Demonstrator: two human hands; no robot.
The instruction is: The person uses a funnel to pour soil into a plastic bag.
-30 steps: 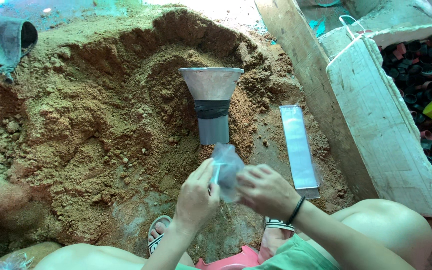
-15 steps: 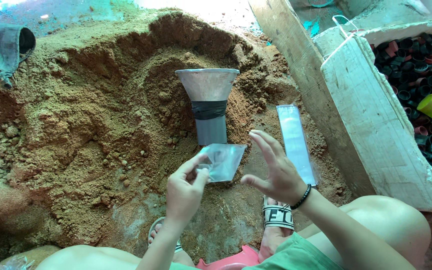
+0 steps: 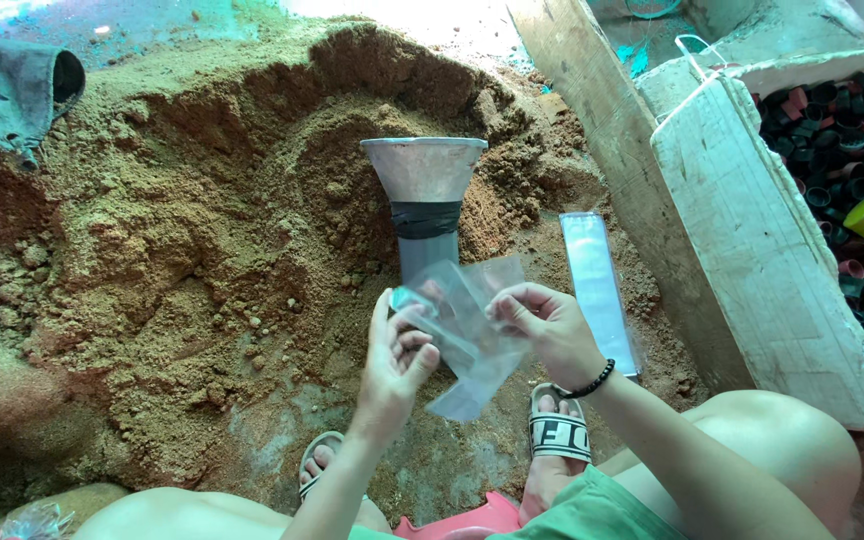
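Presently a clear plastic bag (image 3: 472, 335) is gripped by both the left hand (image 3: 397, 365) and right hand (image 3: 547, 325) and pulled open; next, its mouth likely needs fitting onto the metal funnel (image 3: 424, 205).

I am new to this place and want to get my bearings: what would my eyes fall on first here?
First, the big heap of brown soil filling the left and centre, with a grey funnel standing upright in it. Just below, the left hand and right hand together hold a clear plastic bag. At right, a white box holds many small dark caps.
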